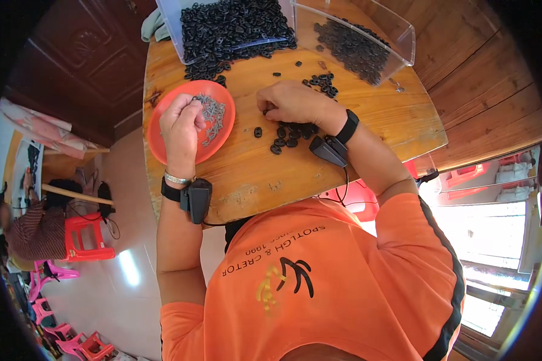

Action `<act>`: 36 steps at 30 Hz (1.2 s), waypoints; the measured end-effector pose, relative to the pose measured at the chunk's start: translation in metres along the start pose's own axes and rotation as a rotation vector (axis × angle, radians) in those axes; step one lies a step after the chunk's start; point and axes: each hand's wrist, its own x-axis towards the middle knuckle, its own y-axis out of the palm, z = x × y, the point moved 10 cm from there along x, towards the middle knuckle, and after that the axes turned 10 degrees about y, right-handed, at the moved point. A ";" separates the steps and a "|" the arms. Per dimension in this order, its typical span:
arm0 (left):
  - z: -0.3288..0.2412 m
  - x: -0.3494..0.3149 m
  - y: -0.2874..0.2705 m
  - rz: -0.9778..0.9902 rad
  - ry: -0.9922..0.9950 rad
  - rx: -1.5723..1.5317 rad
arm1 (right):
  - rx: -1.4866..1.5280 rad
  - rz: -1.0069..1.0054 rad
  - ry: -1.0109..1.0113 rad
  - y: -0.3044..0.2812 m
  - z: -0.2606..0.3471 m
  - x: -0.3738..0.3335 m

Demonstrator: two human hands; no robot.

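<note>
My left hand [183, 122] is closed in a pinch over an orange-red plate [158, 135]. A dark speck shows at its fingertips, too small to name. Beside those fingers, small silver metal pieces [212, 117] lie heaped in the plate. Over the middle of the table, my right hand [292, 102] has its fingers curled together, with a bit of a small black oval piece [266, 112] showing under them. Just below that hand lies a loose group of the same black oval pieces [291, 142], and a single black piece [258, 132] rests to their left.
At the back of the wooden table [241, 192] stands a bin [173, 30] overflowing with black pieces. A clear box [411, 45] of dark pieces is at the back right. More black pieces [325, 84] lie nearer. A person [39, 231] sits at far left by red stools [84, 237].
</note>
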 end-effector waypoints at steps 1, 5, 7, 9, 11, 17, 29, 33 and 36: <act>-0.002 0.000 0.001 -0.002 0.002 0.001 | -0.001 -0.001 -0.003 0.005 -0.004 0.004; -0.004 -0.003 0.010 0.023 -0.013 -0.048 | 0.723 0.088 -0.031 0.009 -0.007 0.018; -0.005 -0.003 0.013 0.050 0.000 -0.058 | 0.968 0.145 -0.048 0.010 -0.001 0.022; -0.004 -0.004 0.016 0.080 -0.016 -0.069 | 1.233 0.236 -0.094 0.013 0.009 0.023; -0.006 -0.005 0.017 0.072 -0.012 -0.059 | 1.238 0.229 -0.119 0.010 0.018 0.022; -0.005 -0.006 0.019 0.090 -0.025 -0.106 | 1.279 0.192 -0.180 0.005 0.030 0.022; 0.004 -0.005 0.023 0.075 -0.096 -0.455 | 1.408 -0.043 -0.002 0.010 0.035 0.035; 0.010 -0.004 0.022 0.086 -0.119 -0.507 | 1.413 -0.051 -0.036 0.009 0.036 0.035; 0.008 -0.004 0.023 0.094 -0.111 -0.490 | 1.389 -0.044 -0.025 0.011 0.035 0.036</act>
